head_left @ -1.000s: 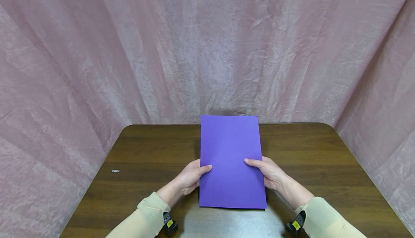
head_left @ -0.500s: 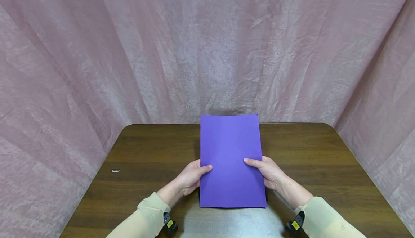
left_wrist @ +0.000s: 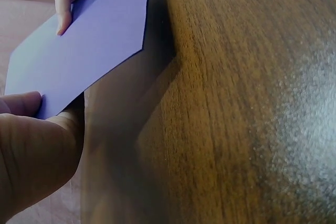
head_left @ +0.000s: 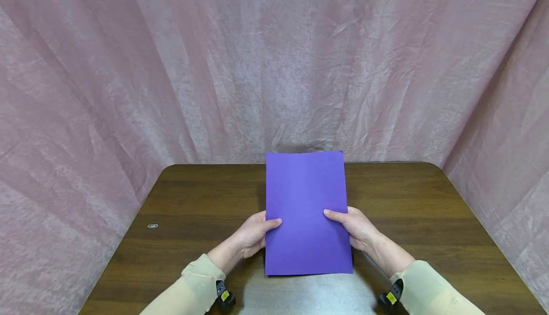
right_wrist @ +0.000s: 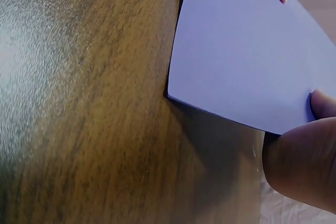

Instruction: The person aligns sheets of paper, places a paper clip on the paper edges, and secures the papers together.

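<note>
A sheet of purple paper (head_left: 305,186) is held upright-long over the middle of the table, raised off the wood with its shadow below. My left hand (head_left: 252,234) grips its left edge, thumb on the front face and fingers behind, hidden. At the right edge my right hand (head_left: 360,229) pinches it the same way. In the left wrist view the paper (left_wrist: 89,45) slants above the tabletop, gently bowed. The right wrist view shows the near corner of the paper (right_wrist: 236,51) close over the wood.
A small paperclip (head_left: 152,226) lies on the brown wooden table (head_left: 407,200) at the left. Pink curtains (head_left: 257,67) hang behind the table and along both sides. Light glares off the table's front part.
Both hands stay nearly in place. The paper has shifted very slightly to the right and tilted a little, its bottom right corner a touch higher.
</note>
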A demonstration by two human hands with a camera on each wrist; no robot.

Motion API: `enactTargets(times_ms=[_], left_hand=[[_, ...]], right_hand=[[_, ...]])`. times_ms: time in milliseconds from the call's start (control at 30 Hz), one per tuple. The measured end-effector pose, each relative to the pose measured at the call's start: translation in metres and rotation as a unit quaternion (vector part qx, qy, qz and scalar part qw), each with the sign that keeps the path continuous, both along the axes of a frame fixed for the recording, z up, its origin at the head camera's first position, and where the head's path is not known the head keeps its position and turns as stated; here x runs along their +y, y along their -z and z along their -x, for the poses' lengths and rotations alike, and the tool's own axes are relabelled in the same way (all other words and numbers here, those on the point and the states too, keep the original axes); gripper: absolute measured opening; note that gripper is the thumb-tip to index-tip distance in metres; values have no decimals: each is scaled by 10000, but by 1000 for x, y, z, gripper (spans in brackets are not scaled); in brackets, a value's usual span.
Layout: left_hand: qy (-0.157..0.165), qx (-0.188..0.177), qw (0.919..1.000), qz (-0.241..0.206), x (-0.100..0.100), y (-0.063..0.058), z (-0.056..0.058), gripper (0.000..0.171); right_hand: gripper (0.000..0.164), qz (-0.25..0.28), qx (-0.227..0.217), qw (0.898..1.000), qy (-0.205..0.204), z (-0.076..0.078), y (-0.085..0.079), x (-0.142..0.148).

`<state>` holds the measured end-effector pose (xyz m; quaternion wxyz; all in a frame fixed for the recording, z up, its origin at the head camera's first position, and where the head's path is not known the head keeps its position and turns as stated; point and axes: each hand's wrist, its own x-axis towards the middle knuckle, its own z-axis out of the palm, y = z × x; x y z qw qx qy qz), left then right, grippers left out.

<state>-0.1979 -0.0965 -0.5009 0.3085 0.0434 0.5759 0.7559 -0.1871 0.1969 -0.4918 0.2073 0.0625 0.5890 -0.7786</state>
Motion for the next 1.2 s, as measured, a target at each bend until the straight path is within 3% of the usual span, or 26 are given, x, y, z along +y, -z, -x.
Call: enactTargets(times_ms=[700, 967, 1100, 1167, 1200], left_hand=[[-34, 54, 10000, 30, -2, 0, 0, 34], [-131, 466, 9977, 482, -4, -4, 2, 49], [-327, 919, 9902, 1000, -6, -8, 2, 62], [-449, 1394, 9794, 1394, -9, -10, 3, 65], [-501, 1670, 9700, 1692, -11, -11, 4, 68]], right_hand=[[11, 84, -60, 9999, -72, 0, 3, 0], [10, 91, -118, 9999, -23, 0, 3, 1], [8, 73, -118, 9999, 11, 0, 2, 2], [8, 55, -117, 9999, 37, 0, 2, 4], [8, 47, -120, 9999, 61, 0, 1, 5]])
